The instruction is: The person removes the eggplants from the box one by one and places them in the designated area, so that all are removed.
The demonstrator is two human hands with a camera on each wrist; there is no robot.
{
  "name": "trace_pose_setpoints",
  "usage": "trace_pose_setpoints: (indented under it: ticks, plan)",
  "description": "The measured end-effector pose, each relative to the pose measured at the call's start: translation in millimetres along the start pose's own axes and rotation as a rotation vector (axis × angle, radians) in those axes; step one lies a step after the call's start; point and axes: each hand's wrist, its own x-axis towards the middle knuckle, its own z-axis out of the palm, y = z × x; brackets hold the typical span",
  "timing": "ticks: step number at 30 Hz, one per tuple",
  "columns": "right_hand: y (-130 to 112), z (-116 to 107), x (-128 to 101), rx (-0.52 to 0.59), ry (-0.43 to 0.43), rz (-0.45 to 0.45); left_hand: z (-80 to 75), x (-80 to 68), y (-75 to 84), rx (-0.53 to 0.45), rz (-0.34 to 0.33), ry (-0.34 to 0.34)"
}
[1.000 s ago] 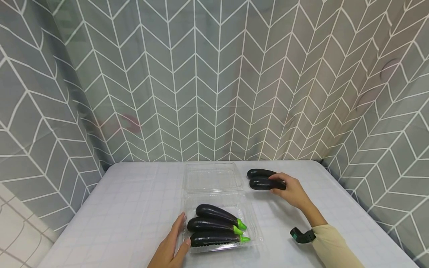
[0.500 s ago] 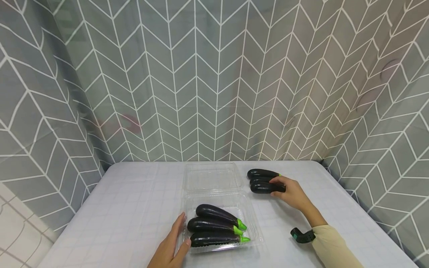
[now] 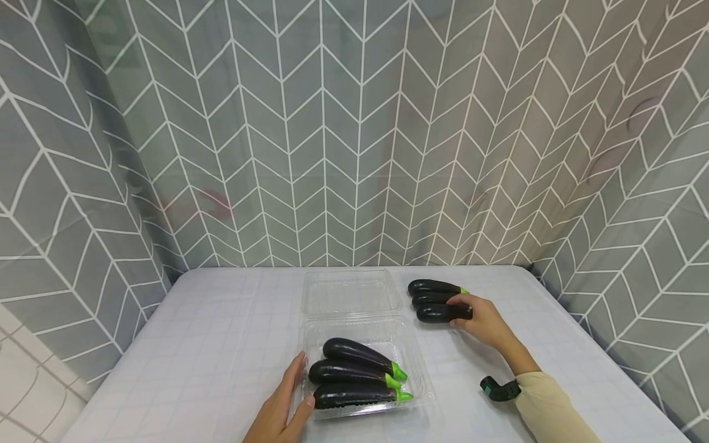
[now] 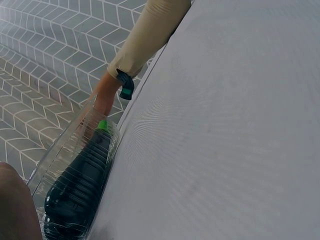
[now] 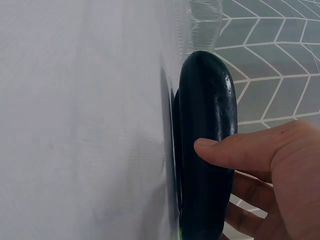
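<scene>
A clear plastic clamshell tray (image 3: 420, 383) holds three dark eggplants (image 3: 354, 374) with green stems. Its open lid (image 3: 351, 293) lies flat behind it. My left hand (image 3: 295, 389) rests flat against the tray's left side, thumb at the front corner. My right hand (image 3: 464, 309) grips the stem end of a loose eggplant (image 3: 437, 313) on the table, to the right of the lid. Two more eggplants (image 3: 433, 287) lie just behind it. In the right wrist view the thumb (image 5: 240, 152) wraps over the held eggplant (image 5: 205, 145). The left wrist view shows the tray (image 4: 70, 155) side-on.
A white checked cloth covers the table (image 3: 221, 344). Grey chevron curtains (image 3: 354, 135) close in the back and both sides. A dark band (image 3: 500, 389) sits on my right wrist below a beige sleeve (image 3: 545, 412).
My right hand has drawn its eggplant a little toward me, uncovering another eggplant behind it. The left hand and tray have stayed put.
</scene>
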Motion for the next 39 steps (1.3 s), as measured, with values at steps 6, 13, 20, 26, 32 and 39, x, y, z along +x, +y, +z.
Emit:
trace_pose_setpoints:
  ticks: [6, 13, 20, 26, 32, 39]
  plan:
    - [3.4, 2.6, -0.2, -0.033, 0.01, -0.025, -0.4, -0.2, 0.7, -0.009, -0.004, -0.006]
    - [4.9, 4.0, -1.2, -0.04, -0.015, 0.01, 0.2, -0.4, 1.0, -0.03, -0.008, -0.026]
    - [5.6, 3.8, -1.7, -0.026, -0.023, 0.024, 0.4, -0.1, 0.5, -0.019, -0.015, -0.028]
    - [7.1, 3.2, -1.5, -0.042, -0.028, 0.032, 0.5, 0.1, 0.4, -0.017, -0.025, -0.029]
    - [8.1, 2.2, -1.8, -0.058, -0.036, 0.033, -0.1, -0.6, -0.4, -0.027, -0.01, -0.018]
    - [4.7, -0.2, -2.5, -0.077, -0.042, 0.025, -0.6, 0.2, 0.3, -0.022, -0.022, -0.037]
